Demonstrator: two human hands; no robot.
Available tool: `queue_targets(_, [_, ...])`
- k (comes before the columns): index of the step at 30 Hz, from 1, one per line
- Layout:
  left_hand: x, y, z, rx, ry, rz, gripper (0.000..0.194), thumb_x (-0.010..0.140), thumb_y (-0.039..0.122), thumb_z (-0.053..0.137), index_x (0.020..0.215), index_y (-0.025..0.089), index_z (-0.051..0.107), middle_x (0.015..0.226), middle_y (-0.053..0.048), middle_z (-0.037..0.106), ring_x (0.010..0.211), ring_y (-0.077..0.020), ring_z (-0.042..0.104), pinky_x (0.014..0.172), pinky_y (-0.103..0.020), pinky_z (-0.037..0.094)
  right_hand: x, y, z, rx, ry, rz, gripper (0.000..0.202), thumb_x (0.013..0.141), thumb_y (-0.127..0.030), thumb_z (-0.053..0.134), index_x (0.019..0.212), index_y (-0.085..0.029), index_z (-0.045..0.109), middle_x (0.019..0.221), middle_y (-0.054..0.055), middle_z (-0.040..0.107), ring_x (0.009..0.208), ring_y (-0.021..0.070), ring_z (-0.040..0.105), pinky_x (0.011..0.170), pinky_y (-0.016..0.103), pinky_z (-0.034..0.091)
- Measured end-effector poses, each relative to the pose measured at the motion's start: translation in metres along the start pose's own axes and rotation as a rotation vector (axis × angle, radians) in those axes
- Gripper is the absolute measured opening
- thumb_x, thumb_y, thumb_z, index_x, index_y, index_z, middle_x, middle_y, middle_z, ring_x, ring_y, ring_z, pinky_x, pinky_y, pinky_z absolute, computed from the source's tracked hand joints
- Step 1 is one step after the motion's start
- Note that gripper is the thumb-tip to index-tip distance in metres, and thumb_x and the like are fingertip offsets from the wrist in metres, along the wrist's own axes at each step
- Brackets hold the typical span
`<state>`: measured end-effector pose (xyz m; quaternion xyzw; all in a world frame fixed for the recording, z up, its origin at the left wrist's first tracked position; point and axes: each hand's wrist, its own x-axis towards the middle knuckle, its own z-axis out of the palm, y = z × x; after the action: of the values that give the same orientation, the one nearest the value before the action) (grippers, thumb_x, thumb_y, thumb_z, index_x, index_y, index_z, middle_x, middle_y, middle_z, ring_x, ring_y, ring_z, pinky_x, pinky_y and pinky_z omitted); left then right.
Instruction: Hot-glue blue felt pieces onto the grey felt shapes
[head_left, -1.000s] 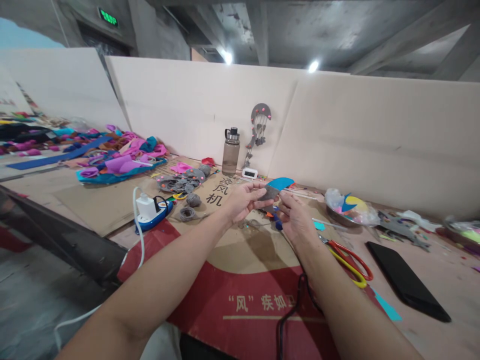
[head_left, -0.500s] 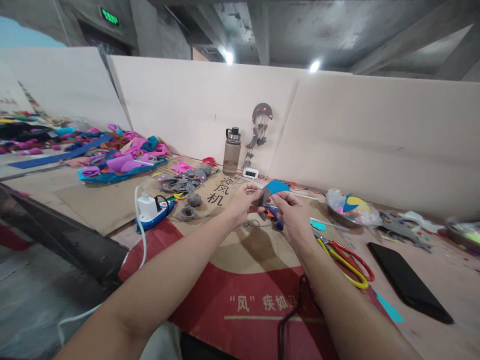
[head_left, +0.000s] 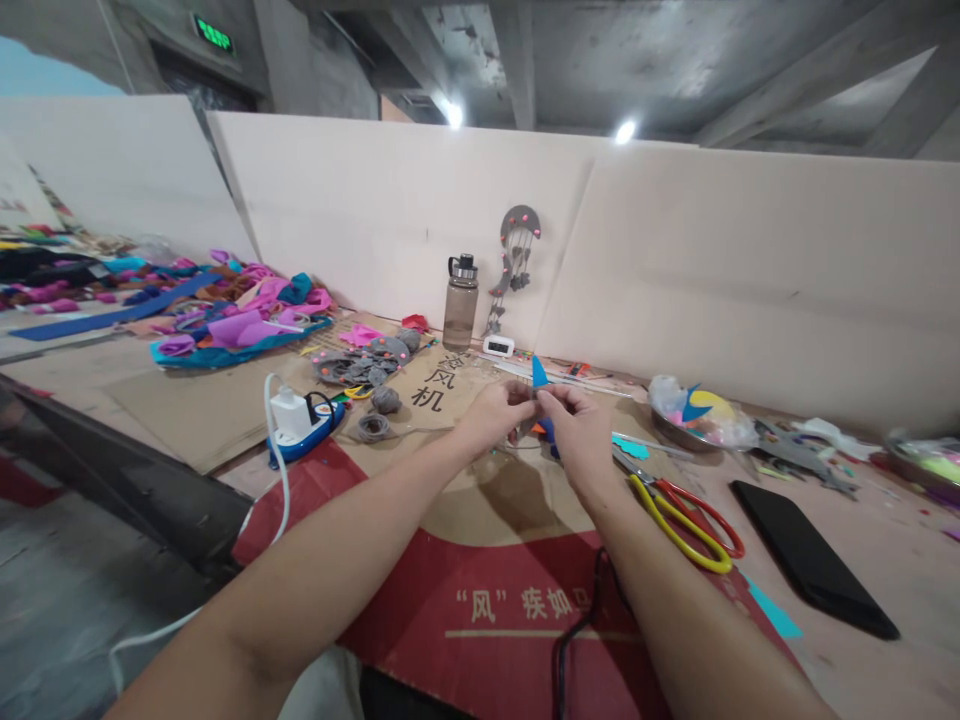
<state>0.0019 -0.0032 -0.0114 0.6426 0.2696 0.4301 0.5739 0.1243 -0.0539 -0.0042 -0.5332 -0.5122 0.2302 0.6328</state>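
Both of my hands meet over the cardboard, closed on one felt piece with grey and blue parts. A pointed tip of blue felt rises above the fingertips. My left hand pinches the piece from the left, and its grey part is mostly hidden by my fingers. From the right, my right hand grips it with thumb and forefinger pressed together. Something orange and dark blue lies partly covered just beneath the hands. Scissors with one red and one yellow handle rest beside my right forearm.
A water bottle and small white clock stand by the board. Grey yarn, a blue power strip and felt scraps lie left. A black phone and a bowl are right.
My hands have come closer together around the felt piece. Its blue part has turned from a broad curved shape to a narrow upright tip.
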Motion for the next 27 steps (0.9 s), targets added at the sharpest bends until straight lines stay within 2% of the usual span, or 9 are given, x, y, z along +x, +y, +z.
queue_targets(3, [0.001,-0.002,0.000,0.076,0.080,-0.024,0.023,0.079,0.036,0.067,0.084,0.014,0.068,0.061,0.001,0.059,0.042,-0.0073,0.045,0.038,-0.019,0.036,-0.001,0.000,0.000,-0.075,-0.019,-0.072,0.023,0.078,-0.040,0.063,0.083,-0.020,0.074,0.078,0.003,0.071,0.072,0.0182,0.060,0.068,0.031,0.047])
queue_targets(7, [0.000,-0.001,-0.002,0.086,0.129,0.022,0.020,0.079,0.034,0.067,0.078,0.015,0.069,0.060,0.002,0.058,0.048,-0.0079,0.044,0.046,-0.021,0.035,-0.003,0.000,0.001,-0.119,0.004,-0.088,0.024,0.081,-0.039,0.060,0.085,-0.020,0.073,0.076,0.003,0.069,0.067,0.0176,0.057,0.064,0.031,0.045])
queue_targets(11, [0.002,-0.001,-0.005,0.141,0.209,0.110,0.021,0.077,0.029,0.068,0.063,0.016,0.058,0.058,0.004,0.050,0.057,-0.0087,0.041,0.055,-0.022,0.033,-0.006,0.000,0.002,-0.103,0.043,-0.081,0.022,0.080,-0.040,0.062,0.085,-0.020,0.069,0.077,0.003,0.068,0.068,0.0175,0.056,0.064,0.031,0.044])
queue_targets(15, [0.003,0.000,-0.007,0.160,0.241,0.127,0.026,0.076,0.026,0.069,0.060,0.016,0.051,0.055,0.006,0.043,0.057,-0.0088,0.037,0.058,-0.023,0.031,-0.006,0.001,0.002,-0.115,0.053,-0.071,0.021,0.080,-0.040,0.061,0.083,-0.020,0.067,0.073,0.002,0.065,0.066,0.0171,0.054,0.063,0.030,0.042])
queue_targets(18, [0.003,0.002,-0.007,0.142,0.229,0.131,0.024,0.075,0.025,0.070,0.060,0.016,0.053,0.057,0.006,0.046,0.058,-0.0089,0.039,0.060,-0.023,0.032,-0.005,0.003,0.002,-0.107,0.054,-0.068,0.019,0.080,-0.039,0.061,0.081,-0.021,0.065,0.072,0.001,0.063,0.065,0.0166,0.054,0.062,0.030,0.042])
queue_targets(23, [0.004,0.005,-0.009,0.064,0.189,0.078,0.011,0.076,0.026,0.066,0.071,0.016,0.067,0.068,0.002,0.061,0.065,-0.0117,0.051,0.067,-0.024,0.040,-0.005,0.004,0.002,-0.090,0.052,-0.043,0.018,0.080,-0.040,0.060,0.080,-0.022,0.062,0.069,-0.001,0.059,0.062,0.0161,0.051,0.058,0.030,0.042])
queue_targets(27, [0.003,0.012,-0.016,0.135,0.191,0.026,0.011,0.074,0.021,0.068,0.064,0.016,0.070,0.063,0.002,0.062,0.061,-0.0108,0.051,0.067,-0.024,0.041,-0.005,0.004,0.003,-0.114,0.055,-0.069,0.017,0.080,-0.038,0.060,0.080,-0.022,0.063,0.069,0.000,0.060,0.063,0.0166,0.052,0.060,0.030,0.042])
